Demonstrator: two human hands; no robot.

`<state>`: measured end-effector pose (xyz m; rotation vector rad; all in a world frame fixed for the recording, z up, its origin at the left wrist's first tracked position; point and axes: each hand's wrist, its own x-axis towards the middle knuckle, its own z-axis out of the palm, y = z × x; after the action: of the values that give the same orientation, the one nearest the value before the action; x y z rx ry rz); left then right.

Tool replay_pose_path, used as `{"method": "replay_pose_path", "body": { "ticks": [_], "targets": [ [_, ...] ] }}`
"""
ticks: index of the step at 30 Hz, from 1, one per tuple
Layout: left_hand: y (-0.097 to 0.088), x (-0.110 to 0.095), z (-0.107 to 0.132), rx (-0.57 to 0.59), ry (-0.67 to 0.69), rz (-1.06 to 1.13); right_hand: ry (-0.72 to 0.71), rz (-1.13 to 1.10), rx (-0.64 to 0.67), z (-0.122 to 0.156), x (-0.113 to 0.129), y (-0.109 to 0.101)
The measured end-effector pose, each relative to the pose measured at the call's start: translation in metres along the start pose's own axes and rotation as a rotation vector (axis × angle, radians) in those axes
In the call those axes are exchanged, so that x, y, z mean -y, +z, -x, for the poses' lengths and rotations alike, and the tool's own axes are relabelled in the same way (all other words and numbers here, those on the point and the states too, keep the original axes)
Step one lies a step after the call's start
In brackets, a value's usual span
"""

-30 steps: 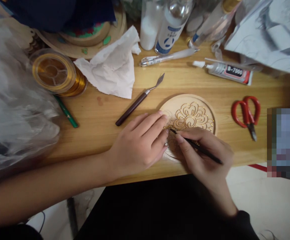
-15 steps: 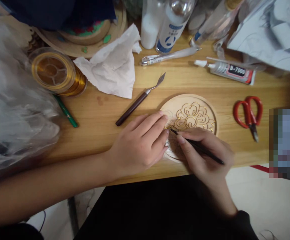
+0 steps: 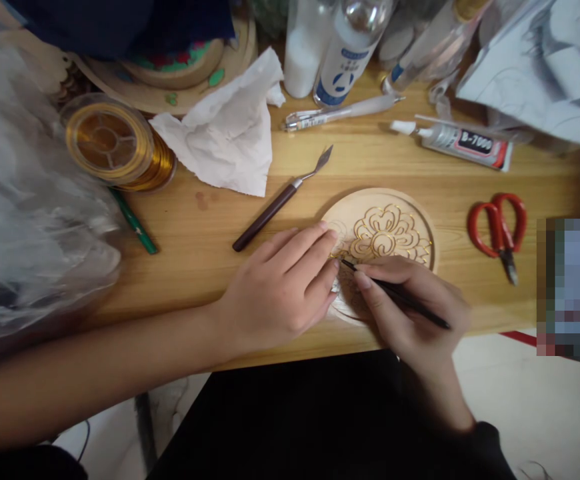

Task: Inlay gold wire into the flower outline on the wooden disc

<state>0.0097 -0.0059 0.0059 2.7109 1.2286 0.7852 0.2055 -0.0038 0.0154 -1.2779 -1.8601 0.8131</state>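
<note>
A round wooden plate [image 3: 346, 208] with a raised rim lies near the table's front edge. On it, gold wire outlines form a flower [image 3: 387, 233], and faint drawn lines show beside the flower. My left hand [image 3: 285, 283] rests flat over the plate's left side, fingers stretched out and slightly apart, its thumb hidden. In my right hand [image 3: 415, 300], thumb and fingers pinch slim black tweezers [image 3: 420, 308]. Their pointed tip touches or hovers at the pattern just below the flower, close to my left fingertips; which of the two I cannot tell.
A palette knife [image 3: 277, 207] and crumpled tissue [image 3: 230, 130] lie behind my left hand. Left stand a gold wire spool [image 3: 120, 143] and plastic bag [image 3: 35, 200]. Red-handled snips [image 3: 497, 227] lie right. Behind are a glue tube [image 3: 470, 143], a pen [image 3: 343, 112] and bottles [image 3: 347, 60].
The whole view has shifted very slightly. Both hands and the tweezers keep practically the same place over the plate.
</note>
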Motion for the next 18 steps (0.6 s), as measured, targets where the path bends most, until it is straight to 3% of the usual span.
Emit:
{"method": "replay_pose_path", "body": {
  "ticks": [18],
  "targets": [
    [0.0010, -0.0001, 0.0019, 0.014, -0.010, -0.008, -0.068, 0.068, -0.040, 0.0007, 0.0003, 0.0020]
  ]
}}
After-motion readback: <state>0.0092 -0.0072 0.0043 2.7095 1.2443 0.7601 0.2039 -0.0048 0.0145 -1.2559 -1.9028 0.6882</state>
